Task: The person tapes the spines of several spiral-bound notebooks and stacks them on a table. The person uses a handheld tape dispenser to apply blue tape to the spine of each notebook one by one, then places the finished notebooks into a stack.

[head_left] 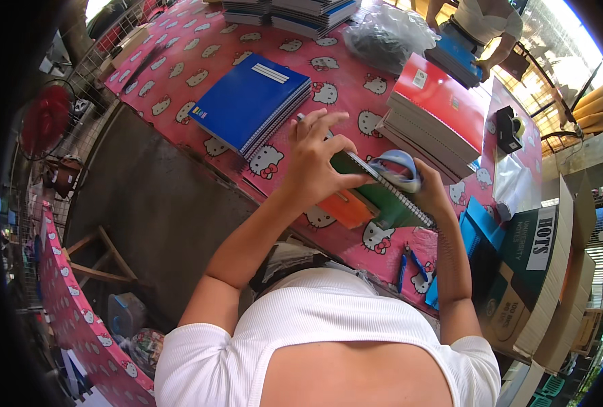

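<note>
A green spiral notebook (402,202) is held tilted above the table, its wire-bound edge facing up. My left hand (317,161) pinches its upper left end between thumb and fingers. At the other end, my right hand (431,190) is closed around a blurred, light blue ring-shaped roll (396,168) that looks like tape. This roll sits right against the notebook's spiral; the right fingers are partly hidden behind it. Under the notebook lies a flat orange item (347,208), partly covered. Blue-handled cutters (413,264) rest on the table near my right forearm.
Blue notebooks (250,98) are stacked left, red ones (440,102) right. Beyond are a clear plastic bag (389,41) and a person (481,27) holding blue notebooks. A black tape dispenser (510,129) and cardboard box (532,271) stand right on the pink patterned tablecloth's side.
</note>
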Demonstrator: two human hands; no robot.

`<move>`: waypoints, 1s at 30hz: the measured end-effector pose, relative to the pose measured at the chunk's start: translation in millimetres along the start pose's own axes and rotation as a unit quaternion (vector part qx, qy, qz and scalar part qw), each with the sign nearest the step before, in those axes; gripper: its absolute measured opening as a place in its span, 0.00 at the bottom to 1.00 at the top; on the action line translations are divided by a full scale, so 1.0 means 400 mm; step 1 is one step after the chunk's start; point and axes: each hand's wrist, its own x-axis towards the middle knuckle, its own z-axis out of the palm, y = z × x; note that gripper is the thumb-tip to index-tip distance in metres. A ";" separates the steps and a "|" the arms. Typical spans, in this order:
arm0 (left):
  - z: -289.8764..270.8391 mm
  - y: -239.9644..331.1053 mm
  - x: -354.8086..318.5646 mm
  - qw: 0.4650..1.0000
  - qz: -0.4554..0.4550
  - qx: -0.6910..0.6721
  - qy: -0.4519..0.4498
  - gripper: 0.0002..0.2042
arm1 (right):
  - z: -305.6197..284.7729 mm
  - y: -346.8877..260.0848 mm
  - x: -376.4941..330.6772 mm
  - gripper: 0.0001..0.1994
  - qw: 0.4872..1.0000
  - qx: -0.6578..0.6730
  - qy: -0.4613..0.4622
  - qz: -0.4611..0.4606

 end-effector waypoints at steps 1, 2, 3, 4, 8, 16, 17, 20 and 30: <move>0.001 -0.006 -0.001 1.000 0.005 0.002 -0.003 0.18 | -0.005 -0.006 0.001 0.30 0.994 0.094 0.012 -0.055; 0.000 -0.008 -0.006 1.000 0.010 0.005 -0.007 0.18 | -0.007 -0.012 -0.016 0.30 0.976 0.186 0.022 -0.109; -0.004 -0.006 -0.017 1.000 0.007 0.008 -0.016 0.18 | 0.003 -0.015 -0.043 0.30 0.947 0.282 0.028 -0.153; -0.005 -0.008 -0.015 1.000 0.004 0.002 -0.014 0.18 | 0.007 -0.020 -0.055 0.30 0.906 0.375 0.033 -0.195; -0.014 -0.018 -0.006 1.000 0.000 0.012 -0.028 0.19 | -0.031 -0.066 0.013 0.28 1.000 0.011 0.004 -0.007; -0.005 -0.028 0.010 1.000 -0.008 0.006 -0.027 0.18 | -0.004 0.053 0.025 0.22 0.983 0.129 0.039 -0.124; -0.002 -0.029 0.015 1.000 -0.014 -0.006 -0.023 0.18 | -0.020 0.063 0.031 0.22 0.989 0.080 0.020 -0.123; -0.014 -0.022 0.017 0.999 -0.015 -0.004 -0.041 0.18 | -0.018 -0.061 0.051 0.25 0.995 -0.099 -0.021 -0.007; -0.038 -0.026 0.019 0.998 -0.009 -0.001 -0.066 0.19 | 0.002 -0.072 0.083 0.28 0.967 -0.052 -0.008 -0.248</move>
